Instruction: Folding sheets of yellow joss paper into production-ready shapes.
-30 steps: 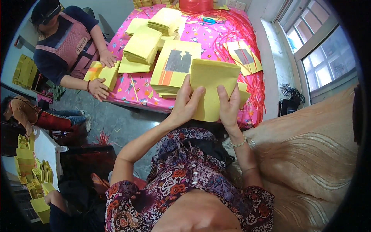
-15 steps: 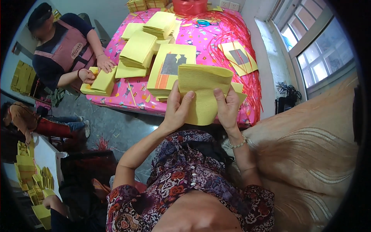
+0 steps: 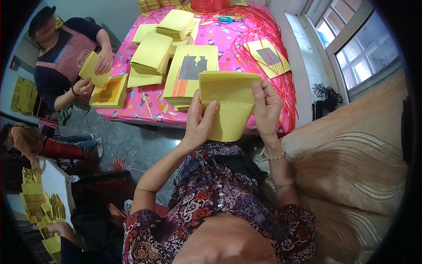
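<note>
Paper (image 3: 228, 119), yellow, ribbed and layered, is held up before the near edge of the pink-covered desk (image 3: 209, 37), above the person's lap. The left hand (image 3: 200, 121) grips its left side, thumb pressed on the front face and fingers mostly hidden behind. The right hand (image 3: 267, 108) appears to pinch the upper right edge narrowly, though its exact contact is partly covered.

The bottom end hangs without support, so the layers could slide out of line if either hold slackened. A hard push from the left thumb might crease the face. Reaching forward too low could knock the printed stack (image 3: 189, 75) just beyond, and swinging right could snag the tangled red strips (image 3: 285, 99).

That printed stack sits close to the desk's near edge, with another yellow stack (image 3: 153, 50) beside it on the left. The red strips run down the desk's right edge. Beige upholstery (image 3: 334, 176) lies beside the right forearm, limiting outward movement there. Leftward there is more room: grey floor (image 3: 140, 145) shows beside the left forearm, and a co-worker's hands (image 3: 104, 59) are well apart at the desk's left edge.
</note>
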`<state>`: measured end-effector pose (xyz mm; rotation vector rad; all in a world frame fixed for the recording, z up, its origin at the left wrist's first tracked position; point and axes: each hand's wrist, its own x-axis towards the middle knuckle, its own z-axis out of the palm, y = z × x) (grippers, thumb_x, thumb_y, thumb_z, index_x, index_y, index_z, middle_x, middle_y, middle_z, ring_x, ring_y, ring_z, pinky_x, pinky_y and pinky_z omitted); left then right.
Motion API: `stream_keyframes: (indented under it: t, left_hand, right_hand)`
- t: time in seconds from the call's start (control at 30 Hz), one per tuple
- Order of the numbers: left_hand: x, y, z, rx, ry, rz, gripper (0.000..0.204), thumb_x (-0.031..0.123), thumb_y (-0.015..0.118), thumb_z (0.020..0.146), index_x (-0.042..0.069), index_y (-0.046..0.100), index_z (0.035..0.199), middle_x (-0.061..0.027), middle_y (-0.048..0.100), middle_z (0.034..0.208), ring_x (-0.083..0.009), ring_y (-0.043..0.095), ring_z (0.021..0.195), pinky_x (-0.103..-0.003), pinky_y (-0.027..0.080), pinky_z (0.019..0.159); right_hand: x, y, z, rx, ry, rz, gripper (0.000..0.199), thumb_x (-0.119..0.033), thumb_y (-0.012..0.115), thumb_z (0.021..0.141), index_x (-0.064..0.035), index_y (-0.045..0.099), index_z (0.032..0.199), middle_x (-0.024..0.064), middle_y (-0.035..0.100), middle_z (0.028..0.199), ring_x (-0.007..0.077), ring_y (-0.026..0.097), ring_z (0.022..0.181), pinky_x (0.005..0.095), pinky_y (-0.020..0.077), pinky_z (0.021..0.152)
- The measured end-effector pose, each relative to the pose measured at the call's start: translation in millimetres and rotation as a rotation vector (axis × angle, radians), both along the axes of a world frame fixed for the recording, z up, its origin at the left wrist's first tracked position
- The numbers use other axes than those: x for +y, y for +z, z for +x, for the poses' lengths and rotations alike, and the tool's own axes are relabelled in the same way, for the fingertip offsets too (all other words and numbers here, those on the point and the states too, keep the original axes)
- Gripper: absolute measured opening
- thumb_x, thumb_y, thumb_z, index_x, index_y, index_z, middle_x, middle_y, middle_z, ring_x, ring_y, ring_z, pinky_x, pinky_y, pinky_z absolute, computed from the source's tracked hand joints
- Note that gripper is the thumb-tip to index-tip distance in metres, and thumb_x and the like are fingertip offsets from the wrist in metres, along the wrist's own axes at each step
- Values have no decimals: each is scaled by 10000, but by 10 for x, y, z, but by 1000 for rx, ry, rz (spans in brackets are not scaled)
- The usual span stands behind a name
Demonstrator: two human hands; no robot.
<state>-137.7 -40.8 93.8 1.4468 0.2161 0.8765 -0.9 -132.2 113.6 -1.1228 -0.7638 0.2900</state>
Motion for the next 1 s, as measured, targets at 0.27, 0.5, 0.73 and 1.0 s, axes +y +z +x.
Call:
stream_keyframes:
  t: [0.27, 0.5, 0.73, 1.0]
  left_hand:
    - [12, -67, 70, 21, 1, -131, 305, 79, 474, 973, 7, 409, 1262, -73, 569, 1107, -111, 542, 1001, -263, 453, 852]
    - [323, -59, 295, 218, -114, -252, 359, 80, 530, 939, -6, 458, 1280, -100, 616, 1150, -159, 610, 1009, -299, 498, 864]
    - [455, -47, 507, 344, -121, -333, 323, 73, 520, 932, -43, 488, 1231, -142, 631, 1101, -204, 628, 976, -322, 504, 845]
    - [509, -104, 545, 348, -156, -313, 310, 76, 508, 942, -50, 481, 1223, -158, 623, 1116, -211, 630, 984, -331, 519, 845]
  right_hand:
    - [0, -101, 195, -39, 36, -73, 210, -147, 553, 968, 49, 625, 947, -12, 614, 780, 12, 523, 690, 172, 421, 585]
    - [46, -330, 340, 111, 103, -293, 295, -242, 582, 952, 40, 664, 970, 12, 655, 724, 32, 562, 581, 191, 456, 522]
    - [41, -367, 552, 253, 275, -374, 321, -296, 593, 944, 15, 670, 978, 62, 696, 845, 87, 641, 679, 227, 513, 625]
    - [-13, -338, 621, 186, 360, -566, 330, -320, 589, 945, 1, 654, 981, 80, 695, 854, 99, 654, 679, 221, 517, 587]
